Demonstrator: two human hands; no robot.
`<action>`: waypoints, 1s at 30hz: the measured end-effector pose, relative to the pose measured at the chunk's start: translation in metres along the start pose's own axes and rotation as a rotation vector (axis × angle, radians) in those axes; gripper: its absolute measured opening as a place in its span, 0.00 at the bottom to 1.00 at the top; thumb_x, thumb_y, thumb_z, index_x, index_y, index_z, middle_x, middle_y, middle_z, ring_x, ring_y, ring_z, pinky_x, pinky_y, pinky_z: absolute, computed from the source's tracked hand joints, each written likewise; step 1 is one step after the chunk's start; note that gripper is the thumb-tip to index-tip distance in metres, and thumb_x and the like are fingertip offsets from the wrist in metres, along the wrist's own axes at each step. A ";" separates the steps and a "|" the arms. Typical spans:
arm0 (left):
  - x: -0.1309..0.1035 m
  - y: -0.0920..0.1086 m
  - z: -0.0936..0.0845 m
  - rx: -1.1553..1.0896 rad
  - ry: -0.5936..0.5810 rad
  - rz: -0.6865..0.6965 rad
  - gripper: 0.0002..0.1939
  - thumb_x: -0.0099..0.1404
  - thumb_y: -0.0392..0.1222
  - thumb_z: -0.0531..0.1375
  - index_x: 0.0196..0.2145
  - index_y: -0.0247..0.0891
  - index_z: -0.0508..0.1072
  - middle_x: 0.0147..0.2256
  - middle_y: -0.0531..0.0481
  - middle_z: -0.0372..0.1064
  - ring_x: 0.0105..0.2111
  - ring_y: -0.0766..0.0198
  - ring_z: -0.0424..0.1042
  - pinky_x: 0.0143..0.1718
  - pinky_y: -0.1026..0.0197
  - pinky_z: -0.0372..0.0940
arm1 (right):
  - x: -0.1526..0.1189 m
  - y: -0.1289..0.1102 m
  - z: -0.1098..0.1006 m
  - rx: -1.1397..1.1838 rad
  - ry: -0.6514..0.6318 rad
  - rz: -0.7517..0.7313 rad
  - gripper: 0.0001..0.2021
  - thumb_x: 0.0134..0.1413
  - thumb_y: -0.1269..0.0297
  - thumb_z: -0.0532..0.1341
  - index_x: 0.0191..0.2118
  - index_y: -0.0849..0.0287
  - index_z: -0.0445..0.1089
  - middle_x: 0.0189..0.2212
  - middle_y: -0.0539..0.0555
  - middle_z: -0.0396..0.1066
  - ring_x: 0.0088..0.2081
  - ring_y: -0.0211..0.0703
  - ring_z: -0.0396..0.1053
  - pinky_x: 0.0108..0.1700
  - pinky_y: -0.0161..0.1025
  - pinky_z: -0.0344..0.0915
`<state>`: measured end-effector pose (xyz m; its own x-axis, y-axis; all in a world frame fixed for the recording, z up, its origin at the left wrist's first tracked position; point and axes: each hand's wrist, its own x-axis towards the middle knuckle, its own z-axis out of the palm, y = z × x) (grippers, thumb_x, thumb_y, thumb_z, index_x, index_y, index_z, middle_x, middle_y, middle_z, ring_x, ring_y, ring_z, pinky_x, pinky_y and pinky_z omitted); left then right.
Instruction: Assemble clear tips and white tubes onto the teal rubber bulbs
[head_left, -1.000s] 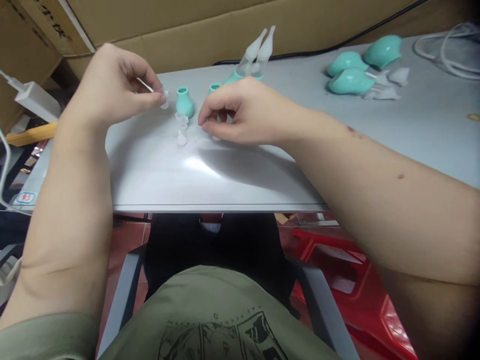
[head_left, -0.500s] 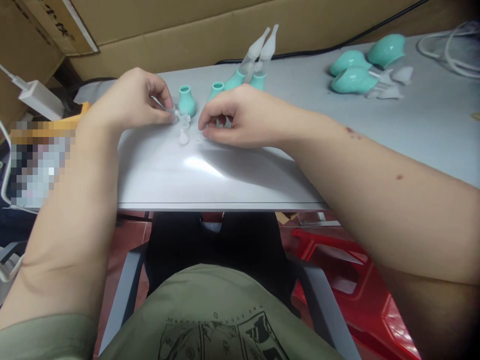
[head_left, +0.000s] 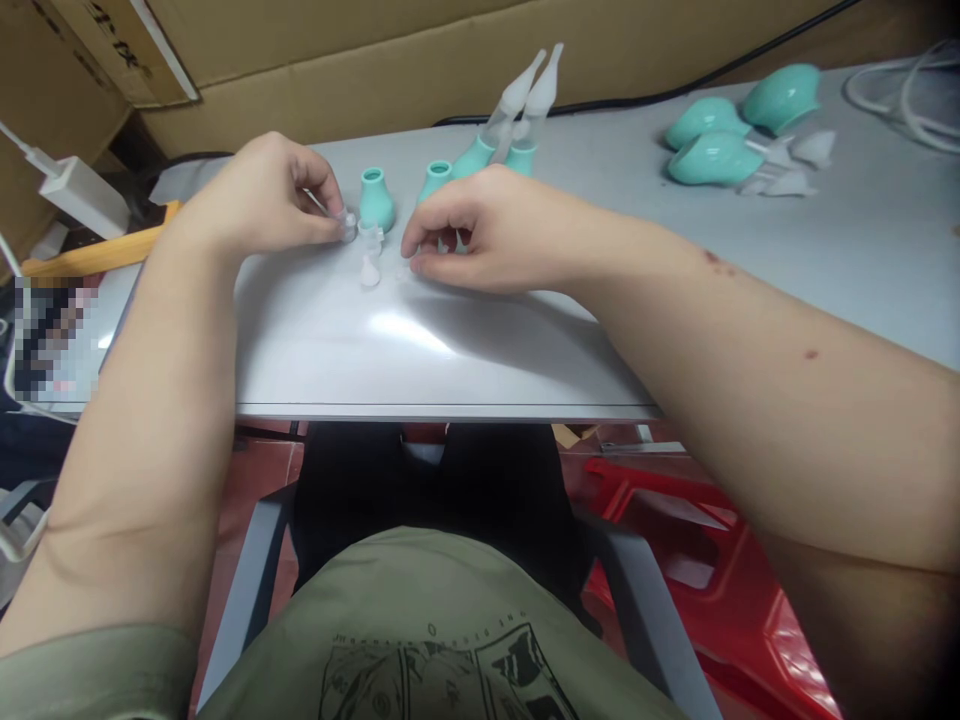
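My left hand [head_left: 289, 200] is closed in a pinch on a small clear plastic piece [head_left: 348, 225] just left of an upright teal bulb [head_left: 375, 200]. In front of that bulb lie a clear connector [head_left: 370, 238] and a translucent soft tip [head_left: 370, 270]. My right hand [head_left: 469, 235] rests low over the table with thumb and fingers curled together; whatever they hold is too small or hidden to name. Behind it, a second teal bulb [head_left: 438, 178] is partly covered. Two assembled nasal aspirators [head_left: 519, 130] with white tips stand behind my right hand.
Several teal bulbs [head_left: 715, 158] with clear parts and white tips [head_left: 814, 150] lie at the back right. A white cable [head_left: 892, 110] coils beyond them. A white charger [head_left: 86, 198] and a yellow bar [head_left: 97, 252] are at the left. Cardboard [head_left: 337, 60] walls the back.
Both hands stay almost in place. The clear piece shows more at my left fingertips. The view has shifted slightly, and the parts on the table lie as before.
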<state>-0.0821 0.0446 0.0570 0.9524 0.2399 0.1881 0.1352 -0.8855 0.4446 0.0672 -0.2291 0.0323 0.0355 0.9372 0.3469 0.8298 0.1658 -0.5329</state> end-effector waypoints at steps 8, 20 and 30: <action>-0.048 0.089 0.040 -0.547 0.005 0.350 0.26 0.69 0.68 0.71 0.48 0.43 0.86 0.34 0.47 0.78 0.56 0.51 0.76 0.58 0.52 0.72 | 0.003 0.006 0.006 0.005 0.106 -0.101 0.12 0.63 0.66 0.65 0.45 0.64 0.85 0.39 0.56 0.80 0.38 0.42 0.70 0.43 0.46 0.63; -0.042 0.112 0.031 -0.606 -0.001 0.382 0.26 0.72 0.69 0.72 0.50 0.42 0.85 0.33 0.47 0.76 0.53 0.52 0.77 0.57 0.51 0.73 | 0.001 -0.048 0.012 0.196 0.172 0.181 0.23 0.69 0.40 0.73 0.57 0.51 0.78 0.40 0.57 0.78 0.52 0.56 0.78 0.51 0.49 0.79; -0.038 0.112 0.030 -0.649 0.013 0.395 0.26 0.74 0.68 0.72 0.52 0.42 0.84 0.32 0.47 0.74 0.51 0.52 0.78 0.55 0.50 0.74 | 0.005 -0.010 0.012 0.208 0.505 -0.127 0.05 0.72 0.61 0.71 0.43 0.55 0.80 0.40 0.53 0.79 0.43 0.42 0.77 0.46 0.41 0.72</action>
<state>-0.0954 -0.0759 0.0739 0.8928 -0.0387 0.4488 -0.4071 -0.4958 0.7671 0.0528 -0.2221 0.0302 0.2472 0.6509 0.7178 0.7196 0.3727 -0.5859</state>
